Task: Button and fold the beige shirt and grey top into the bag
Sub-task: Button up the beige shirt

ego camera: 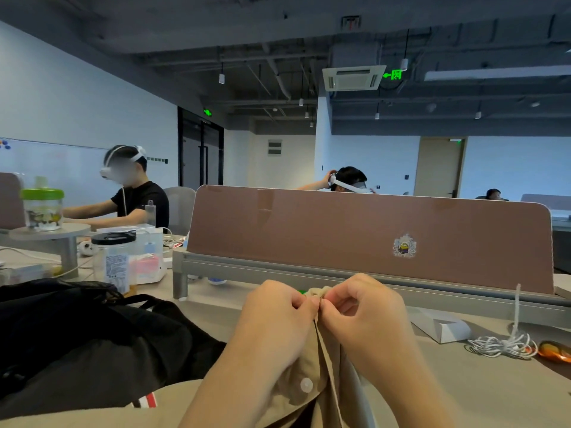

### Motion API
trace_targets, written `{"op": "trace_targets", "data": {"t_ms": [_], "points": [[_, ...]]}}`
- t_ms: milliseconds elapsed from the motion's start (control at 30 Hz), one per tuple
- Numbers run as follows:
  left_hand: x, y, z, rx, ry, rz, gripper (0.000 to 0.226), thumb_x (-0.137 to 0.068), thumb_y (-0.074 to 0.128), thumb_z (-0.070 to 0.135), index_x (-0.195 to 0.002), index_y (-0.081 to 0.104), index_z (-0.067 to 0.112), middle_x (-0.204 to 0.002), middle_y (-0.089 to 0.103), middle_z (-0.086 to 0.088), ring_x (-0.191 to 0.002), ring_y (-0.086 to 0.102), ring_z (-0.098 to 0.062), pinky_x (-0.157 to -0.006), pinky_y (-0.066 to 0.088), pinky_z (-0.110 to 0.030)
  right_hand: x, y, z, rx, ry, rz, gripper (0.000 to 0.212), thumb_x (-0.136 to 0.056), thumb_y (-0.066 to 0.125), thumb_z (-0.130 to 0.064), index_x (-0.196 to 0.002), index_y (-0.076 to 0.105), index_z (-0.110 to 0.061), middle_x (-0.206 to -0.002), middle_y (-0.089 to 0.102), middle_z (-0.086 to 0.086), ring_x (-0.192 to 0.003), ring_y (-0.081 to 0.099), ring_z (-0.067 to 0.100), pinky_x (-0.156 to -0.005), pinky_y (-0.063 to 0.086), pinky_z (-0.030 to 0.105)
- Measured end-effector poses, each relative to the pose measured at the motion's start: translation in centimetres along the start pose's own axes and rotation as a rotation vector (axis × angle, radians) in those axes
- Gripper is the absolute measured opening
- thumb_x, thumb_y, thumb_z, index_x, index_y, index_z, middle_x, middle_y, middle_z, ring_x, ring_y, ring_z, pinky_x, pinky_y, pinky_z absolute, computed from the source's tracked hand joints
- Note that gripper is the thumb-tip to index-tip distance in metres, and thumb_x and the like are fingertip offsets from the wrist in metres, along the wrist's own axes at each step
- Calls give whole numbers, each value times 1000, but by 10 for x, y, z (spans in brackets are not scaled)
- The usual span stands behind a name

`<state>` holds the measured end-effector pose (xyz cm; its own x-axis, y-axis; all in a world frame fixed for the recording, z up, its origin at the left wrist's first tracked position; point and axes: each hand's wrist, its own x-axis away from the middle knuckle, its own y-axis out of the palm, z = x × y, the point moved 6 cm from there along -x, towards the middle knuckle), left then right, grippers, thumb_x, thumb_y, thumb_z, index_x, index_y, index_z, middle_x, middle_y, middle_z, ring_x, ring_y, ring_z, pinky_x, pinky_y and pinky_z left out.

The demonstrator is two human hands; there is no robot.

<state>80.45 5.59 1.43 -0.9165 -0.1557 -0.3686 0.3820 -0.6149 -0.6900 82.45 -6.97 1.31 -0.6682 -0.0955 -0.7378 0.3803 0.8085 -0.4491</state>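
Observation:
The beige shirt (309, 366) lies in front of me at the bottom middle, its front placket running up between my hands. My left hand (275, 316) and my right hand (361, 307) meet at the top of the placket, and each pinches the shirt's edge with curled fingers. A white button (306, 385) sits fastened lower on the placket. A black bag (80, 329) lies slumped on the desk to the left. A dark grey cloth (92, 378), maybe the grey top, lies below the bag.
A brown desk divider (370, 236) stands just behind my hands. A white box (441, 329), a coiled white cable (500, 344) and an orange object (554, 350) lie at the right. Jars and clutter stand at the left. Other persons sit at neighbouring desks.

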Motion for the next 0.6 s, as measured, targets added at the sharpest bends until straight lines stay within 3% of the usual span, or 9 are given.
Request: {"op": "trace_targets", "data": {"t_ms": [67, 200, 300, 433, 533, 600], "points": [[1, -1, 1, -28, -18, 16, 44, -96, 47, 37, -62, 66, 15, -59, 52, 0, -52, 41, -12, -47, 29, -18, 0, 2, 0, 25, 2, -18, 14, -75, 71, -19, -62, 66, -22, -68, 59, -11, -69, 57, 7, -60, 46, 18], [3, -1, 6, -17, -38, 2, 49, -97, 47, 31, -49, 40, 21, -51, 37, 4, -48, 35, -12, -44, 24, -16, 0, -2, -3, -32, 17, -40, 25, -76, 72, -17, -61, 63, -34, -72, 62, -12, -78, 59, 2, -64, 49, 16], [2, 2, 5, 52, -50, -3, 47, -96, 48, 30, -50, 40, 22, -51, 36, 5, -47, 35, -11, -40, 26, -13, -1, -4, -4, -94, 109, -92, 29, -79, 71, -17, -62, 61, -40, -73, 66, -15, -71, 63, 2, -64, 51, 13], [0, 7, 0, 126, -49, 17, 41, -95, 48, 29, -56, 44, 19, -55, 40, 4, -49, 38, -9, -40, 33, -11, 2, -1, 8, -258, 351, -124, 10, -78, 72, -22, -70, 69, -27, -67, 70, -10, -66, 66, 4, -59, 54, 16], [-1, 8, 0, 188, -13, 34, 35, -95, 48, 29, -63, 52, 17, -59, 47, 4, -52, 42, -7, -41, 34, -9, 4, -1, 13, -375, 463, -132, 8, -78, 71, -20, -70, 72, -20, -63, 71, -6, -59, 62, 1, -56, 50, 19], [0, 7, 4, 247, 49, 60, 36, -94, 49, 25, -60, 51, 18, -57, 48, 5, -51, 42, -6, -44, 36, -9, 6, 0, 19, -549, 560, -123, 10, -82, 68, -14, -73, 73, -14, -67, 72, 0, -64, 65, 10, -58, 52, 23]]}}
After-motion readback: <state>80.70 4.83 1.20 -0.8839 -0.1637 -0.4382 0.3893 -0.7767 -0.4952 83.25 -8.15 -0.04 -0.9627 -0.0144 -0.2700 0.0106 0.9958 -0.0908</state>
